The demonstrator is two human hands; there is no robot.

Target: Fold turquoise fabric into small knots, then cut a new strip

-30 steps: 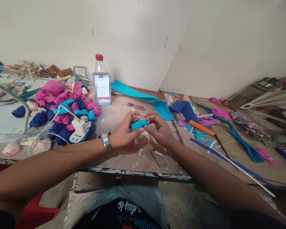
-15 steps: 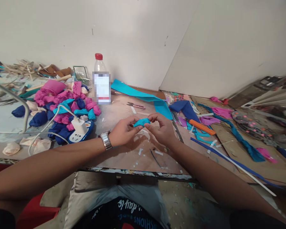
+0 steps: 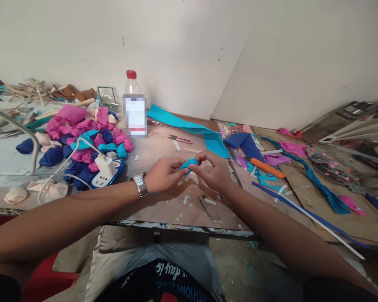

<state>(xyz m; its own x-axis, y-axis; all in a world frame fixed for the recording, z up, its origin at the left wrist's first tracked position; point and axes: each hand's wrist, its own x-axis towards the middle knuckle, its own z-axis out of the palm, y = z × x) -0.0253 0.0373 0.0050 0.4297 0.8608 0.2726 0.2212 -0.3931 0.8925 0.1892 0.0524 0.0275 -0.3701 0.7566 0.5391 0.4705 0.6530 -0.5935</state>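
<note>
A small turquoise cloth piece [image 3: 189, 162] is pinched between my two hands above the middle of the table [image 3: 157, 209]. My left hand [image 3: 165, 174], with a metal watch on its wrist, grips its left end between thumb and fingers. The right end is held by my right hand [image 3: 211, 170], thumb against curled fingers. Behind my hands lies a pair of small pink-handled snips [image 3: 180, 139], near a long turquoise cloth strip [image 3: 182, 121]. To the left is a heap of pink, blue and turquoise cloth bundles [image 3: 78, 134].
A bottle with a red cap [image 3: 131, 74] stands at the back behind a lit phone screen [image 3: 136, 115]. A power strip [image 3: 107, 176] with a plugged charger is at left. An orange cutter [image 3: 267, 167], blue cloth [image 3: 244, 144] and a white stick [image 3: 327, 226] lie at right.
My left hand's fingers have shifted slightly on the turquoise piece, which now tilts more, its left end lower. My right hand has barely moved.
</note>
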